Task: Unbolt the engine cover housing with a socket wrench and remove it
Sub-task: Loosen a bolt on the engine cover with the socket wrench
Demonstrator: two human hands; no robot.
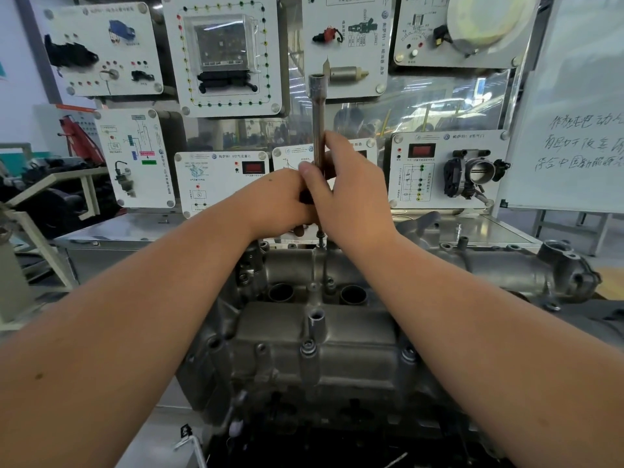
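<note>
Both hands on socket wrench [318, 119], shaft upright. Right hand [351, 194] grip wrapped round shaft, left hand [283, 201] clutching lower part. Engine cover housing [314, 352] below, on engine, bolt [320, 236] under tool.

display boards [223, 55] wall off behind engine cover [314, 352].

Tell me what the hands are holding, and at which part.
Both hands, left hand and right hand, grip the socket wrench around its lower shaft. It stands upright over the engine cover, socket end free at the top.
</note>
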